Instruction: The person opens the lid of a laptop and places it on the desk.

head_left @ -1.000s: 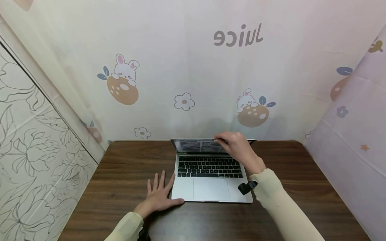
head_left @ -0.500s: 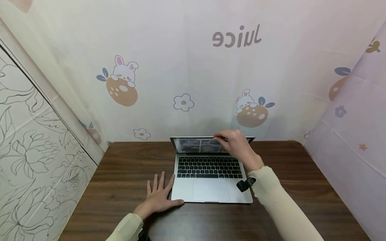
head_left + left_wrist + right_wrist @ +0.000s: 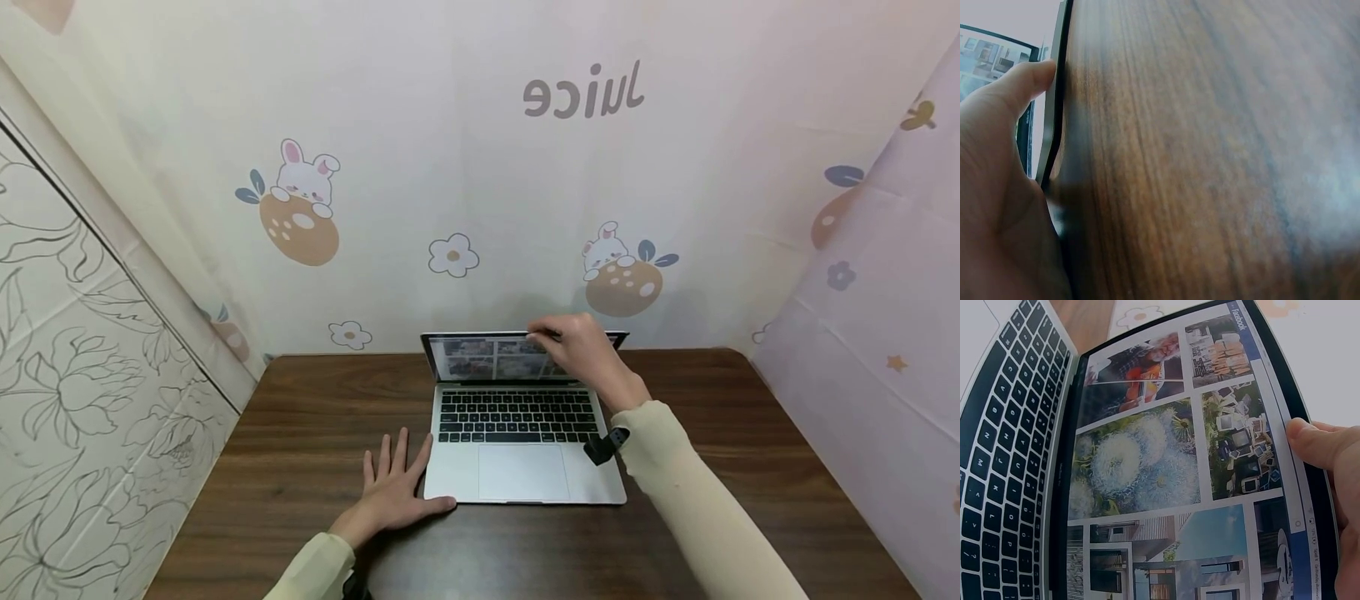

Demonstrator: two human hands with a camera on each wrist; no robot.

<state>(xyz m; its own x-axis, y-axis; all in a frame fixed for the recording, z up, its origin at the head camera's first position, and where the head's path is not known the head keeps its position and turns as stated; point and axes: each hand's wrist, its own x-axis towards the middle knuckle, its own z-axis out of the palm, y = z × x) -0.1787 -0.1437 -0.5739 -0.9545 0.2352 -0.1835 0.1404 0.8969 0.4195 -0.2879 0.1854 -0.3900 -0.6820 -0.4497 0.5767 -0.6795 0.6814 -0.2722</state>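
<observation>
A silver laptop [image 3: 450,482] lies on the dark wooden table, its black keyboard [image 3: 517,417] facing me and its lid raised. Pictures fill the lit screen [image 3: 1147,444] in the right wrist view. My right hand [image 3: 585,350] grips the lid's top edge; in its wrist view the thumb [image 3: 1310,440] lies on the screen side, with the other fingers behind. Spread out on the table at the laptop's left front corner is my left hand [image 3: 393,492]. Its thumb [image 3: 1038,75] touches the laptop's edge in the left wrist view.
Behind the wooden table [image 3: 315,417] hangs a pale curtain [image 3: 390,167] with rabbit and flower prints. A white panel [image 3: 82,400] with line-drawn flowers stands on the left, and another pale cloth [image 3: 855,350] on the right. The lid's top is close to the back curtain.
My right hand has raised the lid's top edge a little, tilting the lid further back so more of the screen shows. The left hand stays in place at the corner.
</observation>
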